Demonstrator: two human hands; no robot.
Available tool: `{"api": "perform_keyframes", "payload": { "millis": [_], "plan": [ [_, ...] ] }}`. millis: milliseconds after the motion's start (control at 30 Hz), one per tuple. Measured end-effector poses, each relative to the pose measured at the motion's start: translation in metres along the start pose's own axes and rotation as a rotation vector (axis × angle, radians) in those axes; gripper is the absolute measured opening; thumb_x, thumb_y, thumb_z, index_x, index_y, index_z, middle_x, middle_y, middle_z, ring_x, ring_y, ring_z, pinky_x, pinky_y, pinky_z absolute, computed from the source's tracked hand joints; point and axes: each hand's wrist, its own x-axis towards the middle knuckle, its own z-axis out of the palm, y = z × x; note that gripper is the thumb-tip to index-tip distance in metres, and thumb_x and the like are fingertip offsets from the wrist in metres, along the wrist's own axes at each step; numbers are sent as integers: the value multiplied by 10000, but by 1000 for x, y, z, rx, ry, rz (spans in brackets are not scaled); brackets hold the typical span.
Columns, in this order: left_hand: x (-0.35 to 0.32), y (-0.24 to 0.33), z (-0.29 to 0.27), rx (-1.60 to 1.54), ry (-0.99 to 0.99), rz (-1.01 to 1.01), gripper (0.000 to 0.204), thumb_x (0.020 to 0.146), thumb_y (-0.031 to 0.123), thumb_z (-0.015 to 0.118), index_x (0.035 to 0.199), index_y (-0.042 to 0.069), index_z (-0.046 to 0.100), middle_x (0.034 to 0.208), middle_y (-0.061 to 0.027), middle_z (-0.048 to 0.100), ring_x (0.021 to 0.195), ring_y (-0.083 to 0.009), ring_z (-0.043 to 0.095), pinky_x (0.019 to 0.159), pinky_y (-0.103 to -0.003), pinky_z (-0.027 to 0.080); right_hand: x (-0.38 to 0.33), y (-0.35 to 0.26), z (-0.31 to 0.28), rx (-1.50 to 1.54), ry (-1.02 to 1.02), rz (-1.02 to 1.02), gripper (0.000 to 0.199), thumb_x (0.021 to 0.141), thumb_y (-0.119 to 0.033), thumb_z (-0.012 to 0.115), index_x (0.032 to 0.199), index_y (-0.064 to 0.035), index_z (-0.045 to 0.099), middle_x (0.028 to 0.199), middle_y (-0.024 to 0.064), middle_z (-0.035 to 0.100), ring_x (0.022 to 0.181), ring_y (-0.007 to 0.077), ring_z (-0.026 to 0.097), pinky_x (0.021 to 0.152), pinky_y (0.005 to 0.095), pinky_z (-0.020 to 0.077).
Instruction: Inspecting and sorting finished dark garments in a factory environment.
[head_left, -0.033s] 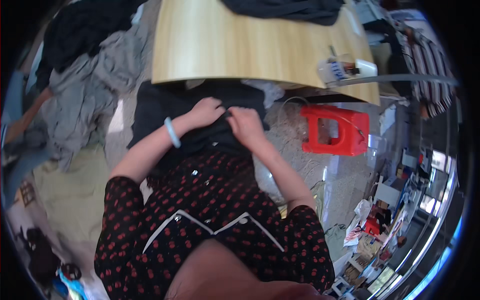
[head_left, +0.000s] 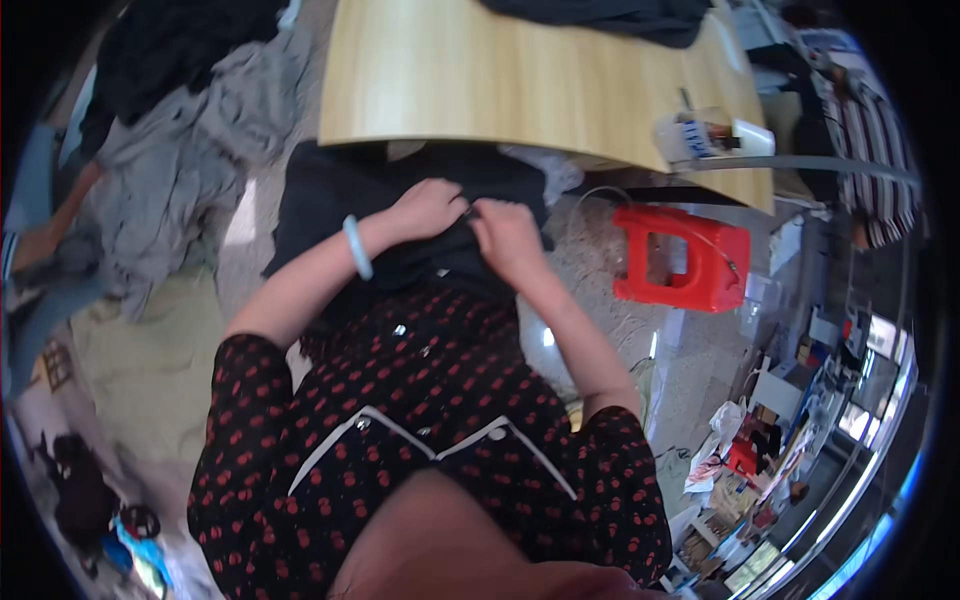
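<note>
Black cloth (head_left: 335,205), apparently a garment, is spread over my lap below the table edge. My left hand (head_left: 428,208), with a pale bracelet (head_left: 357,247) on its wrist, has its fingers curled and pressed together on the cloth. Close to its right, my right hand (head_left: 510,238) is closed too, thumb and fingers pinched at a small dark bit between the two hands. That bit looks like part of the black cloth, though the fingers cover most of it.
A wooden table (head_left: 480,80) stands ahead, bearing dark cloth (head_left: 610,18) and a clear plastic cup (head_left: 690,138). To the right is a red plastic stool (head_left: 735,265). Grey cloth (head_left: 160,190) lies heaped at left, near another person's arm (head_left: 50,225).
The whole view has shifted slightly, so the table and stool appear farther right. My hands stay on the black cloth, with their fingertips a little closer together.
</note>
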Motion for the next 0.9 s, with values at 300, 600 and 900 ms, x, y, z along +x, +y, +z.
{"api": "perform_keyframes", "payload": {
  "millis": [300,600,900],
  "plan": [
    [-32,4,-5,120,-34,8,291,757,212,499,813,-69,552,863,-248,563,837,-378,554,764,-429,444,5,-7,13,-21,-99,-71,122,782,-94,534,865,-5,525,780,160,568,775,311,546,731,393,405],
    [-42,7,4,113,95,34,152,751,96,455,780,-50,484,805,-219,519,775,-377,537,700,-445,438,0,-3,15,-38,-95,-105,82,781,-60,509,834,1,525,749,170,567,752,314,551,721,397,409],
    [-35,-8,-17,-142,-12,158,183,739,121,492,837,-22,550,818,-199,565,783,-360,549,701,-399,436,2,-8,-2,376,-101,124,185,763,-85,552,943,-44,552,765,160,585,745,306,586,663,360,461]
  ]
}}
